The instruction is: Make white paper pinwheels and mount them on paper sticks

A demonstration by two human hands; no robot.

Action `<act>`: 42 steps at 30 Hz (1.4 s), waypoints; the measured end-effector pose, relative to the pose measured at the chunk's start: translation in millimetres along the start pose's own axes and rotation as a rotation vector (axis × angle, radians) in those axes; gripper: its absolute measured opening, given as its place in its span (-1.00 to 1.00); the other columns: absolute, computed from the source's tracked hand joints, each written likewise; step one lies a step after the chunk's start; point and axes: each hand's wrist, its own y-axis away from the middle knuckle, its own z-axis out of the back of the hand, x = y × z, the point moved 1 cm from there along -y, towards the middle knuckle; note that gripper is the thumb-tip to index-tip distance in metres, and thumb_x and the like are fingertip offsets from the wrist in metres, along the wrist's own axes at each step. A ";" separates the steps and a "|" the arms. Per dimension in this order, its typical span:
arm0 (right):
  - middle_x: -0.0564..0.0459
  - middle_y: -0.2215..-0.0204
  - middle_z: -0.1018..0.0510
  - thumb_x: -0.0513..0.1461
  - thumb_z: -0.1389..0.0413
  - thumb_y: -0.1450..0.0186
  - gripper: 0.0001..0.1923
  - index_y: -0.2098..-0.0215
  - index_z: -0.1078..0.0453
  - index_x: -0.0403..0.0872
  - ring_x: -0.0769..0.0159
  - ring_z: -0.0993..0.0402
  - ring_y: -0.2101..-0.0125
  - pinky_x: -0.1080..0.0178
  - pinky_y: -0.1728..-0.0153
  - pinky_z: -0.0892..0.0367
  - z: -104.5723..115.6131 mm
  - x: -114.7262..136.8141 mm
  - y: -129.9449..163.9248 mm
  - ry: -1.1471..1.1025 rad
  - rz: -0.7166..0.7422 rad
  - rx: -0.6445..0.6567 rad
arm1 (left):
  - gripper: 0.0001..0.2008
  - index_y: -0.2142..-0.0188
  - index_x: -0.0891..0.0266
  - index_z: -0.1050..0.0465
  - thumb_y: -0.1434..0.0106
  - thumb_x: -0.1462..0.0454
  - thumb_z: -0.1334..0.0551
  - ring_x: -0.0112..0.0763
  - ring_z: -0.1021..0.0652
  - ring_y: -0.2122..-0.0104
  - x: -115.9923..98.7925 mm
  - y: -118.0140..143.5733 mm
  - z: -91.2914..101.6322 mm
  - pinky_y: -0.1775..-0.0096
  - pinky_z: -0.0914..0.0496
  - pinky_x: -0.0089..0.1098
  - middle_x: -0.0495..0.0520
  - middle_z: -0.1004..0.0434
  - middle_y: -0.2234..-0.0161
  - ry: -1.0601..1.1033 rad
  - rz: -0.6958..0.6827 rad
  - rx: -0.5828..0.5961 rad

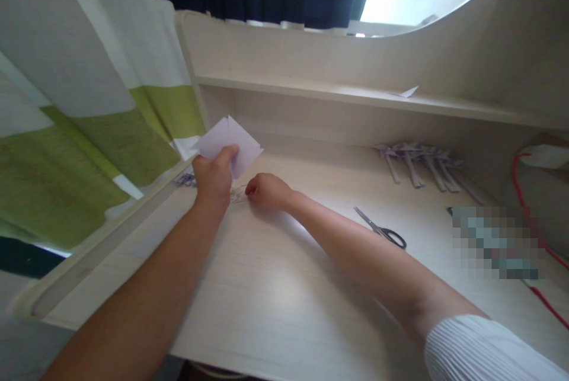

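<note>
My left hand [213, 176] grips a folded piece of pale lilac paper [242, 141], the thumb lying across its face. The paper is held up above the desk, its corners pointing up and to the right. Just right of it, my right hand [269, 191] is low over the desk with its fingertips pinched together. Beside those fingertips lies a small heap of thin, pale, string-like pieces [237, 194]. Whether the pinched fingers hold one of them is too small to tell. Behind my left hand, a small dark purplish bundle [185, 179] is partly hidden.
Scissors with black handles [382, 230] lie on the desk [275, 310] near my right forearm. Several folded paper pieces with stems [420, 162] rest at the back right. A blurred-out object [495, 245] and a red cable [515, 182] are at the right. A curtain [89, 102] hangs left.
</note>
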 end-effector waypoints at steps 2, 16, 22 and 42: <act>-0.09 -0.04 -0.60 -0.10 -0.21 -0.49 -0.70 -0.09 -0.49 -0.11 0.15 -0.60 0.03 -0.01 0.00 -0.55 -0.8 1.6 -1.5 0.030 -0.002 0.027 | -0.82 0.38 0.24 -0.59 0.03 0.26 -0.44 -0.22 -0.63 0.25 0.1 1.0 -0.1 0.20 -0.55 -0.31 0.07 -0.69 0.27 -0.010 0.004 0.004; -0.16 -0.03 -0.62 -0.26 -0.07 -0.51 -0.79 -0.01 -0.52 -0.14 0.06 -0.53 -0.07 0.02 -0.07 -0.45 -8.6 19.3 8.5 0.215 0.116 -0.074 | -0.77 0.38 0.29 -0.57 0.06 0.25 -0.44 -0.24 -0.61 0.33 10.2 3.0 1.2 0.26 -0.53 -0.30 0.09 -0.66 0.33 -0.091 0.027 -0.010; -0.23 0.08 -0.66 -0.29 0.00 -0.49 -0.73 0.00 -0.52 -0.15 0.04 -0.55 0.02 0.13 0.02 -0.38 -2.6 14.7 15.7 0.152 0.061 -0.214 | -0.75 0.35 0.30 -0.57 0.04 0.22 -0.41 -0.22 -0.61 0.29 6.2 1.9 2.4 0.20 -0.55 -0.27 0.14 -0.67 0.28 -0.138 0.035 -0.032; -0.09 -0.05 -0.60 -0.10 -0.21 -0.49 -0.71 -0.07 -0.51 -0.11 0.12 -0.59 -0.01 -0.05 -0.06 -0.52 -8.6 9.0 2.6 -0.257 -0.085 -0.215 | -0.72 0.33 0.29 -0.58 0.05 0.19 -0.43 -0.20 -0.62 0.28 7.1 1.0 5.5 0.13 -0.55 -0.22 0.14 -0.67 0.27 -0.168 0.034 -0.040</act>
